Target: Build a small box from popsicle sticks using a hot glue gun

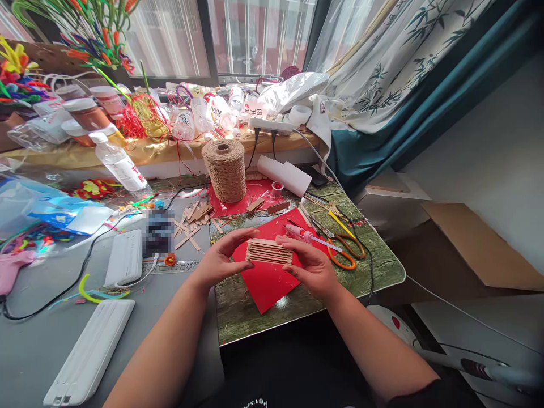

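Note:
A small block of stacked wooden craft sticks [269, 252] is held level between my hands, its layered long side facing me. My right hand [312, 266] grips its right end, fingers over the top and thumb below. At the left end, my left hand [223, 258] curves around it, thumb at the lower corner and fingers by the upper edge. Beneath the block lies a red sheet [264, 292] on the green wood-patterned board. Just beyond my right hand are a pink glue gun [300, 232] and orange-handled scissors [346, 252].
A twine spool [224, 173] stands at the back of the board. Loose craft sticks [189, 226] are scattered left of it. White power banks [91, 351], cables and a pink glue gun [15, 269] occupy the grey table. Bottles [121, 164] and craft supplies crowd the windowsill side.

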`<state>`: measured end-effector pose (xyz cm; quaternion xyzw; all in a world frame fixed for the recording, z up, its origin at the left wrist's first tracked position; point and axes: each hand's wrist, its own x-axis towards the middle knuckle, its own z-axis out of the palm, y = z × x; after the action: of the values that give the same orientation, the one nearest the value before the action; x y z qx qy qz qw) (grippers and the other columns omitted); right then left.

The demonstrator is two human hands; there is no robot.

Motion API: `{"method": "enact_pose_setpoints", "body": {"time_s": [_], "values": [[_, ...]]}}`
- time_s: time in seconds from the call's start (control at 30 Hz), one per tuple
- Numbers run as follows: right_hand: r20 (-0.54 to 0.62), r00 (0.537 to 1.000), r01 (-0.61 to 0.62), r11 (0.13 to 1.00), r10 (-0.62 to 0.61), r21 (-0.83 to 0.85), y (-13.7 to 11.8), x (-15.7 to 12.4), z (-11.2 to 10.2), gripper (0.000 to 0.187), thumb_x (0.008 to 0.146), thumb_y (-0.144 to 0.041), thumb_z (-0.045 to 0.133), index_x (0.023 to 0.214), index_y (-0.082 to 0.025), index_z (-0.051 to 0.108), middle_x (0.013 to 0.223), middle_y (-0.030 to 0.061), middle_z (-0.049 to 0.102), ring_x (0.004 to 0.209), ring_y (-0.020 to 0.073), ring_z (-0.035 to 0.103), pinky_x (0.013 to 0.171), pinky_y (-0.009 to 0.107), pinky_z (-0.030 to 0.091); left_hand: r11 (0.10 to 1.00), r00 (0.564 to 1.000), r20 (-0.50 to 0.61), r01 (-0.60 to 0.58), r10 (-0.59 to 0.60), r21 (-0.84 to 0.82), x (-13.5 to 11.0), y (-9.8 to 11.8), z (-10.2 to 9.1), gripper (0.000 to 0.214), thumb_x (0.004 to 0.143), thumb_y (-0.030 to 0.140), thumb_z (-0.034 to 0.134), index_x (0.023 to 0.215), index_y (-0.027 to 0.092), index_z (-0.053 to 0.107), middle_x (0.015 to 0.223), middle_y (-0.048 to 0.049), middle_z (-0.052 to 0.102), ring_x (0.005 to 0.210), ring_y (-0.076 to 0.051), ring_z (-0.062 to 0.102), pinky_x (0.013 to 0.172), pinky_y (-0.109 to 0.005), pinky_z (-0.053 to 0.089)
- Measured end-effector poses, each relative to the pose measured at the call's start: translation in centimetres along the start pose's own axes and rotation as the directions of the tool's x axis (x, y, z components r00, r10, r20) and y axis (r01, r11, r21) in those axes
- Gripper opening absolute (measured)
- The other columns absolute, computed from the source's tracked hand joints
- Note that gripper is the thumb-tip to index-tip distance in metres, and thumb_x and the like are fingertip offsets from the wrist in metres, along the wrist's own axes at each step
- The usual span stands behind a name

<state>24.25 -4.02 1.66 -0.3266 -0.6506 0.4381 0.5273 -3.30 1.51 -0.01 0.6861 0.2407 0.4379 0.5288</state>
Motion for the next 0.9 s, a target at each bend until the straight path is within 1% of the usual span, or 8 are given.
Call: {"method": "enact_pose_setpoints", "body": {"time_s": [0.27, 0.37, 0.43, 0.53, 0.63, 0.7, 0.8, 0.9], "values": [[0.061, 0.997, 0.036, 0.997, -0.040, 0.075, -2.0, 0.9, 0.1, 0.047, 0.088, -0.020, 0.083, 0.131, -0.035, 0.071, 0.139, 0.0040, 0.072, 0.143, 0.0304, 0.058, 0.127, 0.058, 0.037, 0.996, 0.999, -0.047, 0.017, -0.013, 0.082, -0.1, 0.1, -0.2, 0.045, 0.088, 0.025, 0.082, 0.132, 0.027, 0.073, 0.137, -0.0116, 0.069, 0.132, -0.029, 0.061, 0.117, -0.045, 0.045], [0.019, 1.000, -0.011, 0.994, 0.009, 0.107, -1.7, 0.7, 0.4, 0.044, 0.089, -0.025, 0.083, 0.130, -0.033, 0.070, 0.138, 0.0068, 0.071, 0.137, 0.0305, 0.062, 0.120, 0.055, 0.046, 0.998, 0.995, -0.086, 0.059, -0.058, -0.002, -0.2, 0.3, -0.1, 0.047, 0.084, 0.029, 0.086, 0.130, 0.027, 0.074, 0.133, -0.0113, 0.071, 0.127, -0.029, 0.064, 0.113, -0.044, 0.047], [-0.051, 0.994, -0.091, 0.986, 0.099, 0.141, -1.0, 0.4, 1.0, 0.044, 0.089, -0.031, 0.083, 0.130, -0.031, 0.068, 0.135, 0.0092, 0.070, 0.129, 0.0291, 0.065, 0.111, 0.050, 0.053, 0.987, 0.983, -0.125, 0.121, -0.135, -0.109, -0.1, 0.4, 0.0, 0.048, 0.084, 0.035, 0.085, 0.130, 0.026, 0.073, 0.130, -0.0108, 0.073, 0.122, -0.029, 0.066, 0.107, -0.043, 0.051], [-0.058, 0.947, -0.292, 0.920, 0.317, 0.261, 0.5, -0.1, 2.5, 0.057, 0.084, -0.036, 0.085, 0.136, -0.029, 0.061, 0.126, 0.0097, 0.069, 0.116, 0.0257, 0.067, 0.096, 0.042, 0.060, 0.950, 0.929, -0.215, 0.271, -0.301, -0.158, 0.3, 0.5, 0.1, 0.042, 0.088, 0.044, 0.080, 0.124, 0.024, 0.073, 0.121, -0.0091, 0.076, 0.114, -0.027, 0.068, 0.098, -0.038, 0.053], [0.076, 0.843, -0.519, 0.770, 0.532, 0.371, 2.1, -0.4, 4.2, 0.067, 0.080, -0.036, 0.088, 0.137, -0.025, 0.056, 0.121, 0.0104, 0.069, 0.103, 0.0240, 0.071, 0.086, 0.040, 0.063, 0.868, 0.822, -0.290, 0.493, -0.489, -0.066, 0.7, -0.1, 0.1, 0.043, 0.087, 0.055, 0.077, 0.114, 0.022, 0.074, 0.111, -0.0072, 0.077, 0.101, -0.025, 0.069, 0.086, -0.034, 0.052], [0.088, 0.787, -0.586, 0.696, 0.610, 0.415, 3.0, -0.4, 4.8, 0.066, 0.079, -0.037, 0.088, 0.134, -0.023, 0.055, 0.120, 0.0107, 0.069, 0.103, 0.0249, 0.072, 0.084, 0.040, 0.064, 0.815, 0.770, -0.303, 0.577, -0.561, -0.042, 0.8, -0.9, -0.1, 0.047, 0.086, 0.060, 0.074, 0.111, 0.020, 0.073, 0.105, -0.0065, 0.076, 0.092, -0.024, 0.069, 0.079, -0.032, 0.051], [0.061, 0.760, -0.612, 0.680, 0.647, 0.404, 4.4, -0.3, 4.7, 0.066, 0.082, -0.041, 0.084, 0.135, -0.023, 0.050, 0.112, 0.0082, 0.070, 0.094, 0.0242, 0.074, 0.078, 0.040, 0.065, 0.810, 0.765, -0.308, 0.586, -0.565, -0.031, 0.8, -2.3, -0.5, 0.049, 0.085, 0.061, 0.072, 0.112, 0.020, 0.072, 0.103, -0.0063, 0.076, 0.086, -0.022, 0.068, 0.074, -0.031, 0.050], [0.041, 0.792, -0.604, 0.771, 0.609, 0.201, 5.6, -0.4, 3.8, 0.064, 0.087, -0.044, 0.078, 0.140, -0.022, 0.048, 0.099, 0.0041, 0.068, 0.076, 0.0192, 0.070, 0.062, 0.033, 0.060, 0.812, 0.789, -0.322, 0.576, -0.523, 0.096, 0.7, -3.2, -0.7, 0.046, 0.085, 0.058, 0.072, 0.110, 0.020, 0.071, 0.104, -0.0068, 0.077, 0.088, -0.022, 0.068, 0.076, -0.032, 0.050]]}}
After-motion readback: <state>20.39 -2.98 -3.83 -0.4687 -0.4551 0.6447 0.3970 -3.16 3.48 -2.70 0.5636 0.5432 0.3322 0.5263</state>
